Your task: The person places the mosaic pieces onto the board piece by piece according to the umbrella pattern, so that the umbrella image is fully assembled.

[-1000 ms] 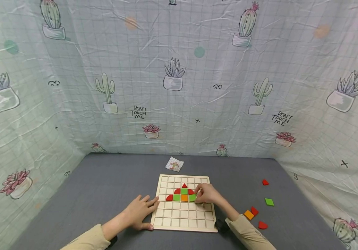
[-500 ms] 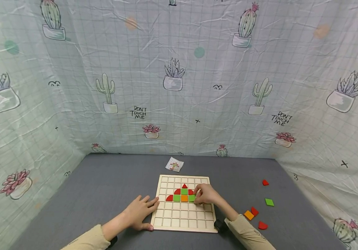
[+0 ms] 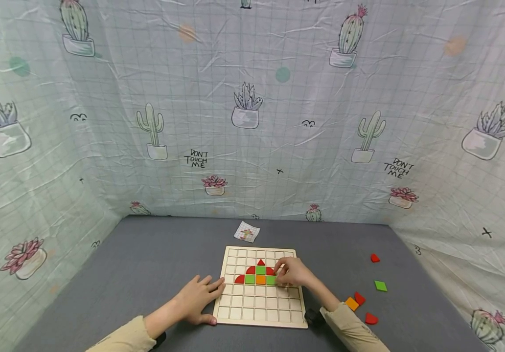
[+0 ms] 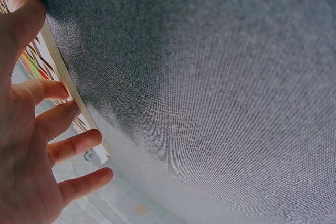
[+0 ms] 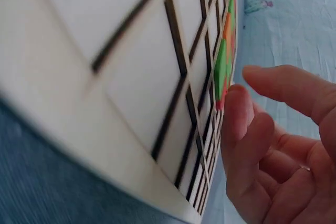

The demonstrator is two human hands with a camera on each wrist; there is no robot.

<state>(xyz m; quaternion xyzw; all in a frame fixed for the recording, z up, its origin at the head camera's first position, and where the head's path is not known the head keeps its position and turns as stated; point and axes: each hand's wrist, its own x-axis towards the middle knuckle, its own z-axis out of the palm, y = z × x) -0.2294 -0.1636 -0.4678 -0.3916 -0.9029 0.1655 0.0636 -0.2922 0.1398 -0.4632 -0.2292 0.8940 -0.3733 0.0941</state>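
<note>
Green tile — slightly askew a second ago, now lying square beside the orange tile on the wooden board; its cell looks filled. Right hand — just beside that tile, thumb and fingers parted, seemingly grasping nothing. Left hand: fingers spread, touching the board's left edge, gripping nothing.

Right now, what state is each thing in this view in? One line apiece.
Board: flat, many cells bare.
Placed pieces: grouped on the board.
Loose pieces: five, lying off the board.
Card: picture side up, askew.
Patterned sheet: upright, creased.
Left grip: spread, touching the board's left edge.
Right grip: curved at the placed pieces; whether pinching one, unclear.
</note>
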